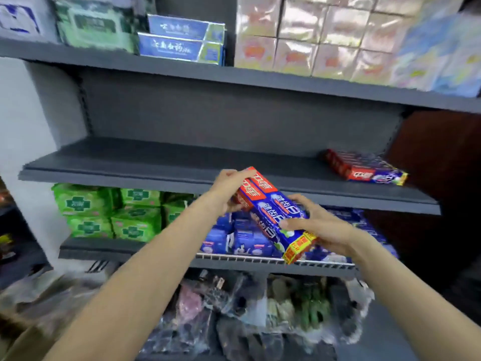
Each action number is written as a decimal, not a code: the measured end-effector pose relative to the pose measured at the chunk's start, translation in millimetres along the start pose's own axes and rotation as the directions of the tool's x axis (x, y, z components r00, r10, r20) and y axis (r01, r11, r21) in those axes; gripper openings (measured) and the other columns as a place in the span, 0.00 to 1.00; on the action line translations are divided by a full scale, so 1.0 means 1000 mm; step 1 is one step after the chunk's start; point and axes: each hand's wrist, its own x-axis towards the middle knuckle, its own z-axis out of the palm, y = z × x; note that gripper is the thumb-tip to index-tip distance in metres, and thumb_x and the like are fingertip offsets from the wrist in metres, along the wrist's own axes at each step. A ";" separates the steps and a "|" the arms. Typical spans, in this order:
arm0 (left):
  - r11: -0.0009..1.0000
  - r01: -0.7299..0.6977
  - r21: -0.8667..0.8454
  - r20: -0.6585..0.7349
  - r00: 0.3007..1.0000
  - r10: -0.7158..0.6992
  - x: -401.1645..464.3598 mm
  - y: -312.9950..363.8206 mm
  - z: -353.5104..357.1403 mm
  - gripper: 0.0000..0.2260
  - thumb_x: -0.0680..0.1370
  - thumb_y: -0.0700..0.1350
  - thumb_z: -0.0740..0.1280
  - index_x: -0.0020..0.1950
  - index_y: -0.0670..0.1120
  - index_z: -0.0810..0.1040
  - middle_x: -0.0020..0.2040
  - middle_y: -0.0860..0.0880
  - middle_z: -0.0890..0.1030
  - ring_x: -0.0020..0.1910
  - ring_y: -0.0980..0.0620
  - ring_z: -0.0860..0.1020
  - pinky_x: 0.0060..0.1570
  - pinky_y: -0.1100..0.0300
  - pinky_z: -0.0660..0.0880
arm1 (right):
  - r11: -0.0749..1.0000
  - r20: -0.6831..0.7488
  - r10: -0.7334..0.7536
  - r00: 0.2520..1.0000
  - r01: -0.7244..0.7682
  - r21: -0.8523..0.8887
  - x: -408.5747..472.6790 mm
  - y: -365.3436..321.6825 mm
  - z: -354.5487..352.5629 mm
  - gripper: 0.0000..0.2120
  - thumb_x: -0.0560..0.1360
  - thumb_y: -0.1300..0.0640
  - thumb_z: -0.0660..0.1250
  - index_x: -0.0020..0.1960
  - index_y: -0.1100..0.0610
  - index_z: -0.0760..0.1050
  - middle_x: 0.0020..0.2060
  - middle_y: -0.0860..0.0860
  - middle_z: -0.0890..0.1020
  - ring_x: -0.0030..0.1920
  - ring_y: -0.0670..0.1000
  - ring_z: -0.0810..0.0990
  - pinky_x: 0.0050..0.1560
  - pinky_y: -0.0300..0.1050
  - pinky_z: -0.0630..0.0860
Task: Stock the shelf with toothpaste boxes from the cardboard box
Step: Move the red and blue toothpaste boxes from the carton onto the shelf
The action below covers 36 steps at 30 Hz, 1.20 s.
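Shelving (182, 175) in dark grey is filling the view, its middle board lying mostly bare, with toothpaste boxes on the shelf (364, 168) sitting only at the far right end. Green packs (104, 212) are crowding the tier below. In front of the board's lip, the left hand (229, 188) is gripping the red end of a bundle of toothpaste boxes (273, 212), tilted, while the right hand (317, 225) is clasping the yellow end.
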 end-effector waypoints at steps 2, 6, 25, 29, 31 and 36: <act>0.998 0.016 0.054 0.062 0.998 -0.019 0.020 0.007 0.033 0.13 0.73 0.55 0.70 0.52 0.50 0.73 0.38 0.50 0.79 0.33 0.55 0.76 0.22 0.68 0.72 | 1.000 -0.019 0.001 1.000 -0.002 -0.028 -0.001 0.002 -0.038 0.35 0.61 0.59 0.78 0.63 0.52 0.66 0.53 0.56 0.82 0.43 0.55 0.83 0.37 0.45 0.80; 1.000 -0.013 0.028 0.106 0.994 0.010 0.063 0.017 0.098 0.13 0.72 0.52 0.71 0.51 0.47 0.76 0.42 0.48 0.81 0.39 0.53 0.79 0.28 0.63 0.73 | 0.978 -0.102 -0.023 0.994 0.001 -0.209 0.009 0.000 -0.106 0.24 0.70 0.59 0.73 0.62 0.53 0.67 0.49 0.52 0.82 0.38 0.47 0.83 0.32 0.38 0.77; 0.926 -0.088 0.368 0.202 0.979 0.013 0.156 0.021 0.302 0.23 0.76 0.54 0.67 0.67 0.44 0.70 0.52 0.47 0.79 0.50 0.51 0.77 0.39 0.60 0.76 | 0.515 -0.209 -0.269 0.940 -0.043 -0.856 0.051 0.020 -0.355 0.36 0.65 0.57 0.76 0.70 0.55 0.66 0.62 0.51 0.77 0.57 0.49 0.76 0.58 0.41 0.73; 0.901 -0.075 0.428 0.162 0.987 0.005 0.158 0.014 0.331 0.24 0.77 0.53 0.66 0.67 0.42 0.70 0.57 0.45 0.79 0.54 0.50 0.77 0.49 0.55 0.77 | 0.489 -0.103 -0.242 0.965 0.030 -0.872 0.065 0.025 -0.394 0.37 0.65 0.57 0.76 0.70 0.55 0.65 0.60 0.52 0.77 0.55 0.50 0.77 0.56 0.44 0.75; 0.890 -0.063 0.451 0.111 0.994 0.015 0.159 0.010 0.345 0.21 0.77 0.53 0.66 0.65 0.42 0.71 0.58 0.45 0.79 0.54 0.50 0.77 0.52 0.55 0.75 | 0.474 -0.054 -0.223 0.973 0.060 -0.878 0.074 0.027 -0.411 0.37 0.65 0.57 0.75 0.71 0.55 0.64 0.62 0.51 0.76 0.55 0.50 0.77 0.56 0.43 0.75; 0.886 -0.021 0.463 0.003 1.000 0.022 0.164 0.000 0.370 0.16 0.76 0.52 0.67 0.58 0.43 0.73 0.54 0.47 0.80 0.49 0.53 0.77 0.48 0.58 0.73 | 0.477 0.062 -0.184 0.981 0.144 -0.867 0.095 0.038 -0.439 0.37 0.66 0.59 0.74 0.71 0.54 0.63 0.62 0.51 0.74 0.55 0.52 0.78 0.57 0.47 0.76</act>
